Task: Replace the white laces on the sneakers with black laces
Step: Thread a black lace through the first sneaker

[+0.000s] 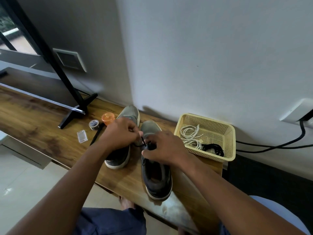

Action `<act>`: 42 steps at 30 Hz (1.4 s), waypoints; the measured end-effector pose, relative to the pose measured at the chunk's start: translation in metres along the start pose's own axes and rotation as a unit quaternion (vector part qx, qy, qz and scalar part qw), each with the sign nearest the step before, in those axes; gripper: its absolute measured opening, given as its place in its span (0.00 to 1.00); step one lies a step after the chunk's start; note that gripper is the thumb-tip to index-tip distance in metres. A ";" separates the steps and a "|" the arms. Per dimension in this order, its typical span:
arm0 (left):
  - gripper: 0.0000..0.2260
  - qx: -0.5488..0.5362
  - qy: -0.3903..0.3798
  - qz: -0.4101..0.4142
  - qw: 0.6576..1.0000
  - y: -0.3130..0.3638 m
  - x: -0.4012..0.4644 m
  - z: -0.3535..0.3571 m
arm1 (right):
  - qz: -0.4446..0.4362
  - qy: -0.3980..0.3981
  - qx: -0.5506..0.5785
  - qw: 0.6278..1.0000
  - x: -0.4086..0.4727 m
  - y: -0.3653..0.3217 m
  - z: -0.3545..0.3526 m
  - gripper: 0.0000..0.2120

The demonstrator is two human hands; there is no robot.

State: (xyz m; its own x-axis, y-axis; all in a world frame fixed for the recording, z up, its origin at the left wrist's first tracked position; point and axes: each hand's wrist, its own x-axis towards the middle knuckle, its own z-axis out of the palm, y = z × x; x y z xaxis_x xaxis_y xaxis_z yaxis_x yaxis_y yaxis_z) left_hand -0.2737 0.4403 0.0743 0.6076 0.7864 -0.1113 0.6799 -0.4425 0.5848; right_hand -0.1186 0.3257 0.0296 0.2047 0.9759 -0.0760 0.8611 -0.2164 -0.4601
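Wooden counter (pixel 42 133) against a grey wall. Left hand (pixel 121 131): fingers curled, pinching a black lace (pixel 143 140) end, apparently drawing it taut. Right hand (pixel 165 148): fingers bent over the right sneaker (pixel 156 180), likely steadying the eyelets; its grip is hidden. Left sneaker (pixel 122 153) just beside. Yellow basket (pixel 225 133) near right holds removed white laces (pixel 189 136) and a spare black lace (pixel 214 149), kept within reach.

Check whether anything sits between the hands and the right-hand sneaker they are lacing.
Nothing visible does. Both the left hand and the right hand are already on the black lace over the right-hand sneaker. The basket stands off to the right.
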 end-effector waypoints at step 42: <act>0.03 -0.480 0.012 0.058 0.875 -0.008 -0.010 -0.032 | 0.026 -0.023 0.073 0.997 0.004 0.019 -0.010 0.32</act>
State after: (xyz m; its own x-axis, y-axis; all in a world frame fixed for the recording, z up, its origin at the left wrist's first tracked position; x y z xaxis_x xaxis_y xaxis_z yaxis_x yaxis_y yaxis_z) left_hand -0.2985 0.4499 0.0963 0.6334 0.7738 0.0037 -0.0516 0.0375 0.9980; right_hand -0.0964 0.3256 0.0289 0.2234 0.9643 -0.1422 0.7725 -0.2641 -0.5775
